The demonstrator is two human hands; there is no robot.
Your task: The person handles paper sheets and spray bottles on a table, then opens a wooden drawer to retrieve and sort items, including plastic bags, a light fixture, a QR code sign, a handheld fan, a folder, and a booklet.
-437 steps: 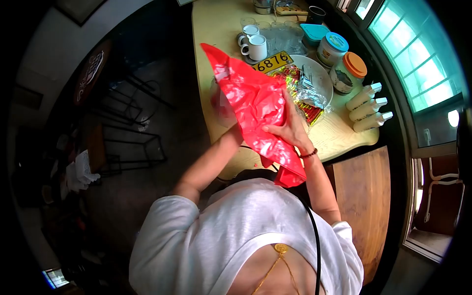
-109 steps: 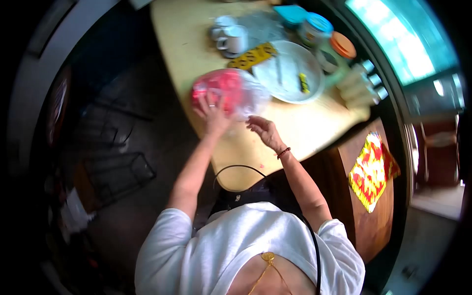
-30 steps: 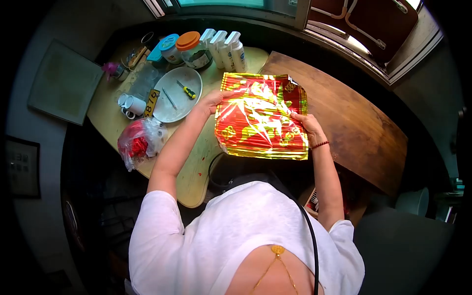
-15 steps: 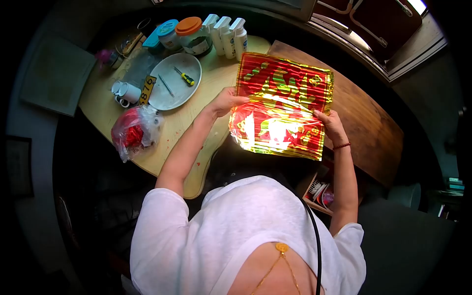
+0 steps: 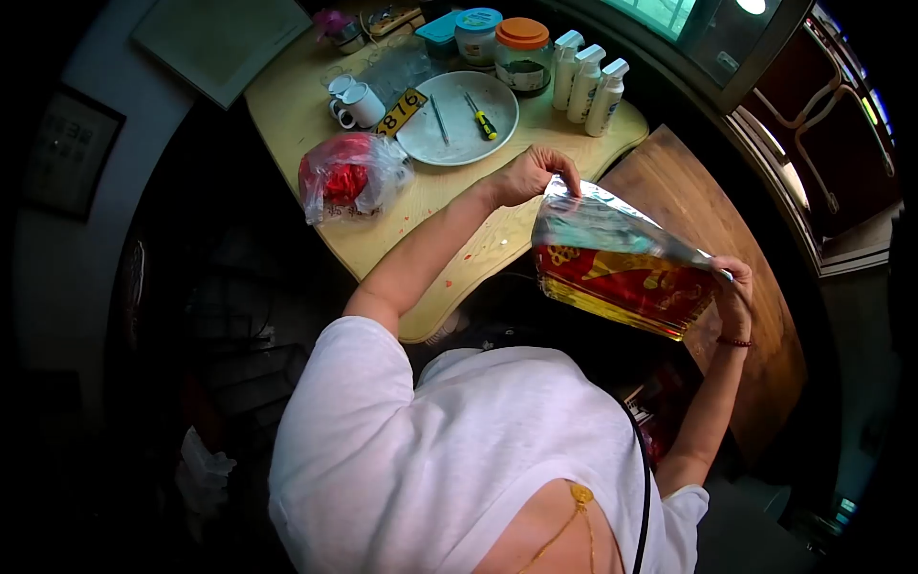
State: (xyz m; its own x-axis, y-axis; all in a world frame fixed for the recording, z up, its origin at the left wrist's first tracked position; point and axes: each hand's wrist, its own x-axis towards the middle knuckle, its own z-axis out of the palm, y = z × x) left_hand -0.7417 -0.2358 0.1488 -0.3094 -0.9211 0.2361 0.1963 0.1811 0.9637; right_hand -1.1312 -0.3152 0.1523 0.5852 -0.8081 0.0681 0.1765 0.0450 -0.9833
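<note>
On my feed the room is dim, with daylight coming from the greenish window at the far right, where a small round spot burns out to white. The table catches a soft, even light; the floor at left sinks into near-black shadow. I get silvery glare along the upper fold of the foil sheet, and the white shirt reads bright up close. Wide-angle distortion bows the wooden top at right, and black swallows my corners. Digits on the yellow plate stay legible; the framed picture at left is too murky to read.
</note>
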